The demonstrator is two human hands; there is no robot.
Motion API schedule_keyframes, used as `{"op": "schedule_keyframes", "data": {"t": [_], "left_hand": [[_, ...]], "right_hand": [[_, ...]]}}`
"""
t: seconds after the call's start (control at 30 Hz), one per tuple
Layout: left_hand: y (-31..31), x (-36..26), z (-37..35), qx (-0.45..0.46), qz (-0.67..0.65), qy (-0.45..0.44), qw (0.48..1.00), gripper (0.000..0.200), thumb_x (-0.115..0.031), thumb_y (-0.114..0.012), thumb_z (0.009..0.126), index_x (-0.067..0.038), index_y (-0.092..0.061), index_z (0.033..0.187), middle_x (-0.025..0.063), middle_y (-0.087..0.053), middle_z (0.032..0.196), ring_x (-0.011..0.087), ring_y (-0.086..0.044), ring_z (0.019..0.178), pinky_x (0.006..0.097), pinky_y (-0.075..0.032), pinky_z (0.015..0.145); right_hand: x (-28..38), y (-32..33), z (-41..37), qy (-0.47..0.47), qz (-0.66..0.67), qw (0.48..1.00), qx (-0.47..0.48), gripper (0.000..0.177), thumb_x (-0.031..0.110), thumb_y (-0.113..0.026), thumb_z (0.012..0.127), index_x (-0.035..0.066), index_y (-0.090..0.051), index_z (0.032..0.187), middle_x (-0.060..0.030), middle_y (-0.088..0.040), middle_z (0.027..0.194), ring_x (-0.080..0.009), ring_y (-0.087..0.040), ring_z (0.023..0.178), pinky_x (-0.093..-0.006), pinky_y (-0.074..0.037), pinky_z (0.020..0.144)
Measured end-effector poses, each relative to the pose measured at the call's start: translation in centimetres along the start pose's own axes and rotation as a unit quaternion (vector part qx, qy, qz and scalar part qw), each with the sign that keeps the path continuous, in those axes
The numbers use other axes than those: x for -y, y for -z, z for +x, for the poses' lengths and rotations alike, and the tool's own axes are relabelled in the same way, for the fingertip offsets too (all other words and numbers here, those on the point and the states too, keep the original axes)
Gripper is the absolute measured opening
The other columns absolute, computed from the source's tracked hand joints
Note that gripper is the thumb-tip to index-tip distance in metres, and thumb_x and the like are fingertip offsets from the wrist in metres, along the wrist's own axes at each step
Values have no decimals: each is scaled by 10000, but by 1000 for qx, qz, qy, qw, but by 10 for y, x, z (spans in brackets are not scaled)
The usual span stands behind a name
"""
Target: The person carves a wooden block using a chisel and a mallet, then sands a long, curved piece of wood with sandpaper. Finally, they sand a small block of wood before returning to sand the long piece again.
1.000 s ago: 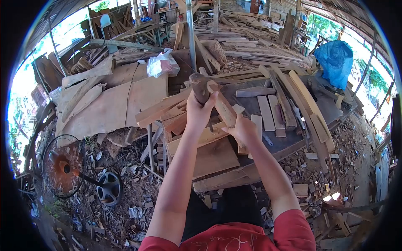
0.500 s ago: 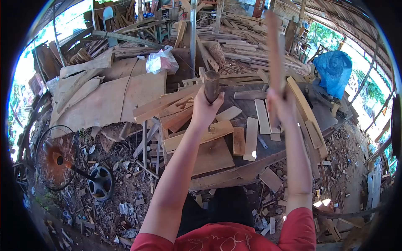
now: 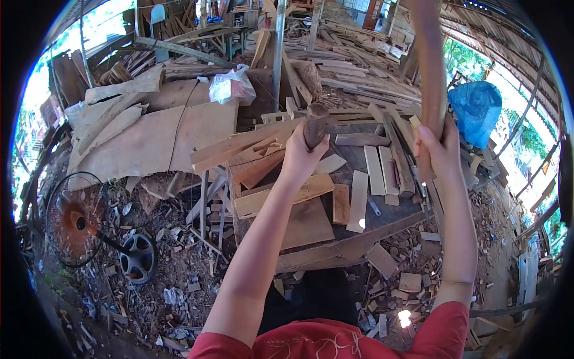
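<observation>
My left hand [image 3: 301,155] is closed around a thick, dark wooden handle [image 3: 315,128] with a worn round top, like a chisel's; its lower end is hidden behind the hand. Below it, a pale wooden block [image 3: 314,188] with a small rectangular mark lies on the workbench, partly covered by my forearm. My right hand [image 3: 441,149] grips a long, stout wooden stick [image 3: 429,66] near its lower end. The stick stands nearly upright over the bench's right side, and its top runs out of view.
Wooden offcuts [image 3: 359,200] and a rough wooden piece [image 3: 399,155] lie on the bench [image 3: 305,230]. A fan [image 3: 78,224] stands left. Scraps litter the ground. A metal post [image 3: 278,57], a white plastic bag [image 3: 233,87], a blue bag [image 3: 475,110] and stacked planks [image 3: 353,72] are beyond.
My right hand has moved to the right with the wooden stick, uncovering the rough piece on the bench. My left hand has shifted slightly right and down, still around the dark handle.
</observation>
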State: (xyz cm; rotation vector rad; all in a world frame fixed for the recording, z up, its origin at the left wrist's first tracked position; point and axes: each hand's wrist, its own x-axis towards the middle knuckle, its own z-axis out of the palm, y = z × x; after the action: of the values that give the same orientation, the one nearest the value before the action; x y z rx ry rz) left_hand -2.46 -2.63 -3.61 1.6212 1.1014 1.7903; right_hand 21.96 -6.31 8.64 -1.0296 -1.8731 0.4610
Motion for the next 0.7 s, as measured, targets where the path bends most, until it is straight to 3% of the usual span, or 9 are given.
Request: {"op": "schedule_keyframes", "data": {"t": [0.07, 0.13, 0.2, 0.33, 0.4, 0.47, 0.53, 0.6, 0.7], "left_hand": [[0, -1, 0, -1, -2, -2, 1000, 207, -82, -620, 795, 7, -525, 957, 27, -557, 762, 96, -492, 712, 257, -419, 674], [0, 1, -1, -4, -4, -4, 1000, 199, -77, -617, 798, 7, -520, 951, 23, -549, 752, 91, -485, 704, 254, -415, 664], [1, 5, 1, -12, -22, -9, 1000, 249, -129, -634, 777, 22, -507, 929, 107, -559, 719, 155, -507, 648, 285, -442, 635], [4, 9, 3, -14, -23, 8, 1000, 247, -124, -632, 776, 18, -506, 933, 98, -557, 724, 151, -505, 657, 283, -439, 638], [5, 8, 2, -23, -9, -21, 999, 158, -88, -615, 812, -23, -471, 819, 3, -531, 648, 72, -484, 580, 229, -393, 545], [6, 8, 2, -21, -26, 2, 999, 181, -99, -625, 792, -6, -488, 865, 38, -538, 686, 104, -480, 623, 250, -410, 601], [6, 11, 2, -21, -44, 22, 999, 225, -109, -634, 771, 11, -505, 912, 73, -544, 723, 136, -476, 666, 272, -427, 657], [7, 15, 3, -32, -48, 0, 998, 213, -101, -631, 770, 8, -505, 903, 72, -544, 724, 131, -468, 666, 267, -424, 657], [10, 7, 0, -26, -27, 19, 999, 205, -97, -626, 772, 6, -508, 906, 75, -556, 729, 133, -480, 665, 270, -428, 656]], "right_hand": [[1, -3, -4, -63, 132, 989, 9, 540, 332, -730, 677, -42, -531, 1012, -106, -608, 861, -223, -591, 833, -333, -457, 769], [13, -2, -3, 9, -259, 947, 192, 554, 321, -734, 675, -36, -530, 1047, -101, -614, 879, -215, -599, 829, -322, -460, 763], [25, 2, 4, -41, -266, 942, 203, 583, 330, -738, 665, -33, -533, 1071, -104, -620, 906, -211, -601, 839, -317, -459, 768], [12, 3, 17, 72, -180, 980, 33, 549, 333, -711, 689, -61, -532, 1028, -106, -615, 869, -220, -598, 815, -313, -462, 751], [13, -3, 14, -7, 18, 1000, 1, 546, 325, -719, 675, -74, -536, 999, -115, -616, 863, -224, -598, 815, -322, -466, 745], [14, -4, 9, -46, 133, 990, 12, 550, 325, -732, 654, -74, -543, 982, -131, -618, 861, -227, -599, 817, -335, -469, 743], [55, -4, 1, 11, -321, 921, 220, 559, 334, -743, 634, -40, -549, 1001, -160, -617, 870, -234, -602, 835, -354, -466, 749], [53, 7, -1, 40, -314, 930, 186, 553, 325, -755, 617, -11, -556, 1009, -180, -611, 879, -238, -602, 855, -363, -462, 748], [52, 19, 0, 130, -184, 974, -39, 567, 303, -752, 635, -48, -531, 1022, -147, -623, 901, -232, -602, 831, -350, -460, 760]]}}
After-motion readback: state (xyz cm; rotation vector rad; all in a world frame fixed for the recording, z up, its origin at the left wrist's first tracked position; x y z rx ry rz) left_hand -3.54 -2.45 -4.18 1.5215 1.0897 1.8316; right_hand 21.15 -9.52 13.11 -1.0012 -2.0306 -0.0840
